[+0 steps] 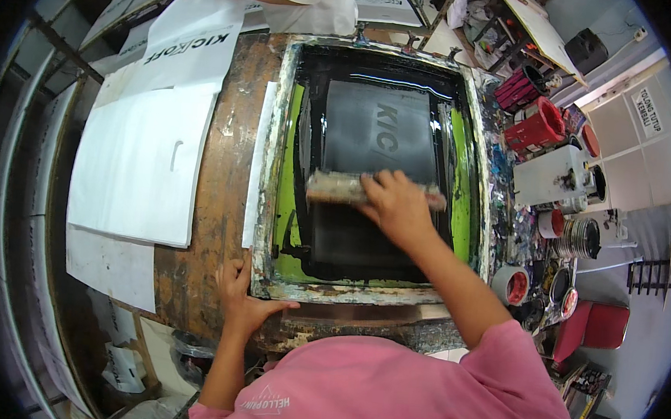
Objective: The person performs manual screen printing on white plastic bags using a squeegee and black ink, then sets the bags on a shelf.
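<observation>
My right hand [399, 208] is closed on the wooden handle of a squeegee [333, 186], which lies crosswise on the screen printing frame. Above the squeegee the mesh [357, 118] looks grey, with dark lettering; glossy black ink [361, 63] is pooled along the far end. Bright green strips [465, 187] border the mesh inside the worn, paint-crusted frame [345, 294]. At the frame's near left corner, my left hand [240, 296] rests on the table edge with thumb and fingers apart. A white sheet [259, 165] sticks out from under the frame's left side.
On the stained wooden table [227, 140] lies a stack of white sheets [140, 165]. Across the table a person in white [311, 1] handles a printed sheet [196, 32]. Red containers [536, 126], a white jug [552, 176] and tape rolls [511, 285] crowd the right side. Racks stand left.
</observation>
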### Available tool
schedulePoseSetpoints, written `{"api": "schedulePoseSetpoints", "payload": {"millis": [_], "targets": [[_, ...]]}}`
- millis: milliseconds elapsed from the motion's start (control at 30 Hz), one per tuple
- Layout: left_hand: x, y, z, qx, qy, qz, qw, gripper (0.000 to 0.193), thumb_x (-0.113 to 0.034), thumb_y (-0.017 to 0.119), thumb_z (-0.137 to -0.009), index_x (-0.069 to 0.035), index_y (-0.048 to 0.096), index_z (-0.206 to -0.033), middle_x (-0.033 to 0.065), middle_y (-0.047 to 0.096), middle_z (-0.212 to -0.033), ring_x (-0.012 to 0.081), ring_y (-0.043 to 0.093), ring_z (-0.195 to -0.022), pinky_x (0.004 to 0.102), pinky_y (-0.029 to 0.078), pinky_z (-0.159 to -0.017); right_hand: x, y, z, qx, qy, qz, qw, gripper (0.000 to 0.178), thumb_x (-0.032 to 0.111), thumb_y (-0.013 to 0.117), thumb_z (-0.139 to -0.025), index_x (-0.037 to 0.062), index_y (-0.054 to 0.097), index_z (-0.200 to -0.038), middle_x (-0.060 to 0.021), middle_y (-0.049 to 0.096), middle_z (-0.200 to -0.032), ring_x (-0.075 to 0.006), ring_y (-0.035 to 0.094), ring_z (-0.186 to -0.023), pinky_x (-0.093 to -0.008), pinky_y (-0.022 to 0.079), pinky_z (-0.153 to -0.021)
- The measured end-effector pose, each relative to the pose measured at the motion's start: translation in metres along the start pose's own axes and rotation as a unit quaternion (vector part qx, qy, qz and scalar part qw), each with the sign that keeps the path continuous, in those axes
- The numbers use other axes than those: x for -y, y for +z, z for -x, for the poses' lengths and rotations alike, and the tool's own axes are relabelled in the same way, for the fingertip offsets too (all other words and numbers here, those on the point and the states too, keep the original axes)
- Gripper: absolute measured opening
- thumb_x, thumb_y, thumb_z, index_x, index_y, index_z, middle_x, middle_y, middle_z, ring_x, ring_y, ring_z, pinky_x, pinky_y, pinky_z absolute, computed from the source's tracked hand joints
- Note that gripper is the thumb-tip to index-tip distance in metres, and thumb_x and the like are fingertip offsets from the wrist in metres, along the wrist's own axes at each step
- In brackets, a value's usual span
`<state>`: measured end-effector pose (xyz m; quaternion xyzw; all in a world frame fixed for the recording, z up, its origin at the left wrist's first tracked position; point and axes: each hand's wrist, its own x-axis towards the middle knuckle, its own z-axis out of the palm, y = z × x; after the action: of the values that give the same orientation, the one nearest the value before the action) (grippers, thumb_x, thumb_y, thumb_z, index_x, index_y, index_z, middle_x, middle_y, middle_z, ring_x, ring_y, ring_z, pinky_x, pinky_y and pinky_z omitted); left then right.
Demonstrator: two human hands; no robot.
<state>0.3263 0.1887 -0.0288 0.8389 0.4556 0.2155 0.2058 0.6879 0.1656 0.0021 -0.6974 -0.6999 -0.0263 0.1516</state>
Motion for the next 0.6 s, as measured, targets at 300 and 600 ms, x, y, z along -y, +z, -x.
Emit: {"api": "schedulePoseSetpoints", "payload": {"millis": [300,600], "targets": [[0.006,0.000,-0.001,-0.020,0.009,0.017,1.000,0.128,-0.072,0.096,-0.040,-0.004,0.067,-0.144,0.0067,0.053,-0.099,0.0275,0.051,-0.094,0.0446,0.043,-0.086,-0.112,0.030,-0.151,-0.054,0.014,0.061,0.997,0.042,0.045,0.074,-0.094,0.0109,0.070,-0.117,-0.0096,0.066,-0.107,-0.0329,0.067,-0.104,-0.0488,0.058,-0.081],[0.015,0.013,0.008,-0.094,0.030,0.041,0.994,0.121,-0.071,0.097,-0.041,-0.003,0.070,-0.138,0.0079,0.057,-0.098,0.0295,0.054,-0.095,0.0460,0.044,-0.088,-0.013,-0.066,-0.027,0.163,0.028,-0.063,0.984,0.050,0.054,0.063,-0.102,0.0073,0.072,-0.116,-0.0210,0.075,-0.104,-0.0421,0.072,-0.099,-0.0559,0.056,-0.086]]}}
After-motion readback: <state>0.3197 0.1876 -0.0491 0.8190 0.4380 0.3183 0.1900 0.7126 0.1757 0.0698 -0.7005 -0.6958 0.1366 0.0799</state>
